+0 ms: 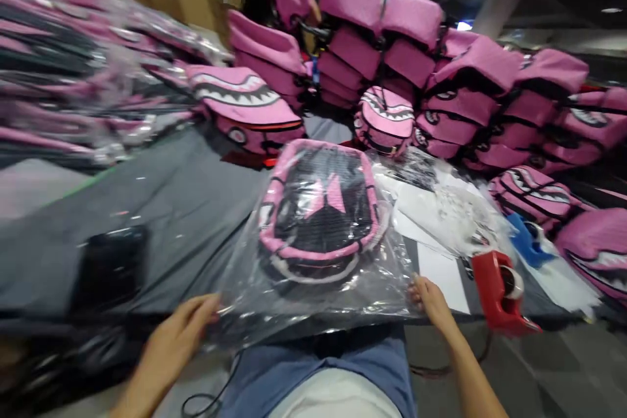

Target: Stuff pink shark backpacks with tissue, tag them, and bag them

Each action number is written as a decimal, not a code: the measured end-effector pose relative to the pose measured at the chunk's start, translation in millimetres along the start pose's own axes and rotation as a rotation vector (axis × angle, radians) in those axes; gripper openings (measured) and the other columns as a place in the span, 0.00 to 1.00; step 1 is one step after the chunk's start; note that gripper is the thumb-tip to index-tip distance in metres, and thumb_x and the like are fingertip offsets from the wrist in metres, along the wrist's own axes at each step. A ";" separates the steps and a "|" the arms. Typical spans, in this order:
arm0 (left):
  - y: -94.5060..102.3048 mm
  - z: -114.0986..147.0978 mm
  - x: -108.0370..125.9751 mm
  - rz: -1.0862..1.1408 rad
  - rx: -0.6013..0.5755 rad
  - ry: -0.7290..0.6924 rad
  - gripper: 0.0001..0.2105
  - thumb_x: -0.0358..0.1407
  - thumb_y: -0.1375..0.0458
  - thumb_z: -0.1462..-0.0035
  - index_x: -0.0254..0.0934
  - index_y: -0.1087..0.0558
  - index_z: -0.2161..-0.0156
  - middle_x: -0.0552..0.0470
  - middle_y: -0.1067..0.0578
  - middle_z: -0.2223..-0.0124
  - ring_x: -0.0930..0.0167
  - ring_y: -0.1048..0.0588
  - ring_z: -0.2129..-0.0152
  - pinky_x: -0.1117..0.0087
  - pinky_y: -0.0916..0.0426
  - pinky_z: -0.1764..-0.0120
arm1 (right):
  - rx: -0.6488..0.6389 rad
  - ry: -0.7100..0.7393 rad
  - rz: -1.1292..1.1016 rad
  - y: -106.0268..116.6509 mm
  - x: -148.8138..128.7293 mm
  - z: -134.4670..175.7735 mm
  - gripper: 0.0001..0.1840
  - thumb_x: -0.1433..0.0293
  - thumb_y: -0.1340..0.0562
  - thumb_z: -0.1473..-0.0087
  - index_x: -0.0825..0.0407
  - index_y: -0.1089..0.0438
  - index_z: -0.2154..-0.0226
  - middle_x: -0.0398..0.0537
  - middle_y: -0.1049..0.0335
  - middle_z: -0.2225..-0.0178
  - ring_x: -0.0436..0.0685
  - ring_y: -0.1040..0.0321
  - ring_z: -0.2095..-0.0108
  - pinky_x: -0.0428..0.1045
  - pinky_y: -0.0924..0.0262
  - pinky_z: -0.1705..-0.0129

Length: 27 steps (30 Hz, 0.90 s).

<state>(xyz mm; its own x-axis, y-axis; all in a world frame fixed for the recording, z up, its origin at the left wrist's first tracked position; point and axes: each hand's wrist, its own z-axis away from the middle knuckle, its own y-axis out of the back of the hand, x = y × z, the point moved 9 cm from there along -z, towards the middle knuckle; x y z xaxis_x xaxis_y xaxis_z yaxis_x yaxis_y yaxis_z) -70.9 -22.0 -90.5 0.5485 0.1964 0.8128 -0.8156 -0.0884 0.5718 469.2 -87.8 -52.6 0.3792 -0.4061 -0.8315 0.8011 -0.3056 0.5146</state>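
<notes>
A pink and black backpack (326, 202) lies flat on the table in front of me, inside a clear plastic bag (313, 304). Its dark panel bears a pink emblem, and a pink border runs around it. My left hand (183, 326) pinches the near left corner of the plastic bag. At the near right corner, my right hand (431, 297) grips the same bag with curled fingers. Between the two hands the bag's near edge is stretched out, wrinkled and shiny, by the table's front edge.
Pink backpacks (455, 111) are stacked along the back and right. Bagged ones (73, 78) pile up at the left. A red tape dispenser (502, 294) and a blue one (529, 241) stand at the right near white papers (441, 274). A dark phone-like object (112, 264) lies left.
</notes>
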 end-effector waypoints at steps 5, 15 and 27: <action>4.6 2.6 21.9 0.186 0.042 0.075 0.29 0.66 0.46 0.57 0.40 0.28 0.76 0.55 0.27 0.80 0.69 0.28 0.80 0.70 0.33 0.73 | 0.042 0.079 0.064 -7.4 -4.8 -14.8 0.36 0.32 0.42 0.59 0.48 0.40 0.81 0.39 0.42 0.86 0.51 0.42 0.84 0.47 0.45 0.82; 0.7 -2.8 -9.1 0.786 -0.026 0.337 0.30 0.50 0.25 0.75 0.39 0.23 0.64 0.53 0.21 0.72 0.69 0.24 0.77 0.72 0.28 0.74 | -0.053 -0.098 -0.689 -5.4 14.2 -7.7 0.31 0.57 0.22 0.71 0.48 0.30 0.63 0.40 0.30 0.75 0.50 0.35 0.78 0.46 0.38 0.76; 32.3 -21.9 32.1 0.169 0.187 -0.344 0.30 0.66 0.46 0.48 0.40 0.26 0.77 0.49 0.25 0.63 0.66 0.25 0.64 0.71 0.28 0.60 | 0.233 0.427 -0.243 25.2 -30.2 -6.5 0.26 0.46 0.32 0.51 0.52 0.30 0.80 0.51 0.30 0.60 0.58 0.34 0.59 0.50 0.39 0.57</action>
<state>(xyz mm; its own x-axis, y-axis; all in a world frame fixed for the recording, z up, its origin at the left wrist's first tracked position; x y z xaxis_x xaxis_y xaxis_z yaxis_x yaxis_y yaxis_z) -83.6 2.8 -48.4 0.4651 -0.1702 0.8687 -0.8693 -0.2733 0.4119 480.9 -77.7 -15.9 0.3894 0.0711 -0.9183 0.7837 -0.5495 0.2897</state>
